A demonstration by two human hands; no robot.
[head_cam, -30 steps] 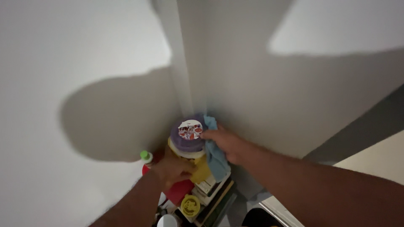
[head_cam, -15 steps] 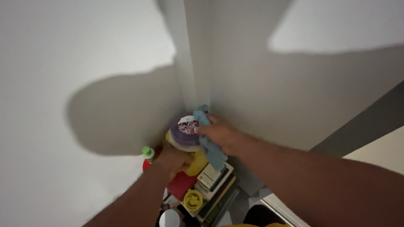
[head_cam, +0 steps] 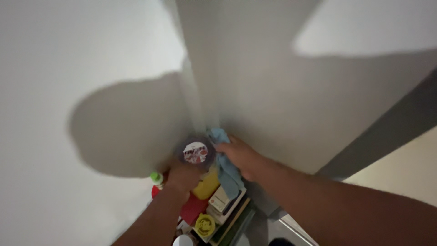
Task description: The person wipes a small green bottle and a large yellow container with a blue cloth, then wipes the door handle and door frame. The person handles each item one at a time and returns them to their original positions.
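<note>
Now pressing blue cloth (head_cam: pixel 225 166) with closed right hand (head_cam: pixel 239 156) against purple-lidded yellow jar (head_cam: pixel 200 171), gripped by left hand (head_cam: pixel 182 176).

support: stack of books (head_cam: pixel 227 205) in wall corner, partly hidden
on stack: yellow container (head_cam: pixel 205 184), purple lid on top
beside stack: red item (head_cam: pixel 193 208), small yellow lid (head_cam: pixel 205 223), green-capped bottle (head_cam: pixel 157 178)

Both arms reach forward, left hand (head_cam: pixel 182 176) curled low, right hand (head_cam: pixel 241 157) with fingers closed.
</note>
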